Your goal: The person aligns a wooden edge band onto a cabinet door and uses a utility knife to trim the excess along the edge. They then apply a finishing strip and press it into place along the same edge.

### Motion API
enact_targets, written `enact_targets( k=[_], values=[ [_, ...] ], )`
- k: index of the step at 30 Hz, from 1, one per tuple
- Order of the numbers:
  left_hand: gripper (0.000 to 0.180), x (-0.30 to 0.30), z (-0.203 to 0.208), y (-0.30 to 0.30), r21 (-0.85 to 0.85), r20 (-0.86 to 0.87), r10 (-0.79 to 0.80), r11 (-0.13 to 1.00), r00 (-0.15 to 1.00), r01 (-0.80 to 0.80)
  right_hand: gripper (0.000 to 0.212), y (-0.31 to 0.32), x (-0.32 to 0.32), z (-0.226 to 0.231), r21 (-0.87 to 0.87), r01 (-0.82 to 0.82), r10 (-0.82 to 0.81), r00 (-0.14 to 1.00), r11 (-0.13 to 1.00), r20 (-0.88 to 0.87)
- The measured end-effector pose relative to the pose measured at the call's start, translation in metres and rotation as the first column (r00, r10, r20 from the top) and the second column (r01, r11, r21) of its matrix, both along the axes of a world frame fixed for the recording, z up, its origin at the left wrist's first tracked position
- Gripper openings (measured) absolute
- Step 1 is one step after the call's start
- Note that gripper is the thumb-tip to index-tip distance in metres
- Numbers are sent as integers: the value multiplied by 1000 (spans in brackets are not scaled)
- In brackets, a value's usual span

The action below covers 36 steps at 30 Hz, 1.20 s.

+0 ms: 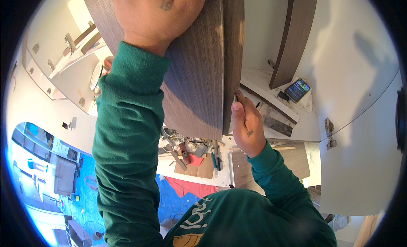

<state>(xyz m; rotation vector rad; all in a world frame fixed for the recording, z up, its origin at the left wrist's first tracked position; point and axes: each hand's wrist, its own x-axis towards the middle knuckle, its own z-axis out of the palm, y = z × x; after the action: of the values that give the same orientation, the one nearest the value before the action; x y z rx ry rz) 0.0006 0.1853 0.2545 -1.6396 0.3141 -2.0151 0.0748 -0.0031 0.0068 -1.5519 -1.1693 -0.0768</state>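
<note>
Dark wood-grain panel (199, 77) braced by left hand (159, 15), right hand (246, 124) at its edge.

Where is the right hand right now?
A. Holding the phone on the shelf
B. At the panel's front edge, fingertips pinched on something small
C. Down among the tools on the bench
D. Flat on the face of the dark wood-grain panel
B: the right hand sits at the edge of the dark wood-grain panel, fingertips pinched together; the left hand presses the panel's face, and the phone lies untouched.
</note>
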Motion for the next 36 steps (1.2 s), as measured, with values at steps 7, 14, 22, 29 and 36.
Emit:
enact_targets(
  k=[7, 14, 22, 29, 36],
  values=[
    [48, 0, -1, -3, -20, 5, 21, 1000, 1000, -21, 62, 7, 7, 1, 1, -10, 10, 999, 1000, -43],
    [50, -4, -2, -6, -66, -10, 18, 998, 1000, -19, 61, 5, 7, 5, -11, 8, -9, 1000, 1000, -25],
    [51, -3, -6, -8, -128, -41, -16, 992, 999, 10, 57, -4, 1, -1, -12, -19, 19, 1000, 1000, -24],
    [50, -3, -5, -9, -126, -12, 20, 992, 1000, -22, 56, 0, -1, 6, 26, -12, 11, 1000, 1000, 11],
    [50, -2, -5, -10, -109, -3, 54, 993, 999, -54, 54, 4, -2, 4, 63, 7, -9, 1000, 998, 27]
  ],
)
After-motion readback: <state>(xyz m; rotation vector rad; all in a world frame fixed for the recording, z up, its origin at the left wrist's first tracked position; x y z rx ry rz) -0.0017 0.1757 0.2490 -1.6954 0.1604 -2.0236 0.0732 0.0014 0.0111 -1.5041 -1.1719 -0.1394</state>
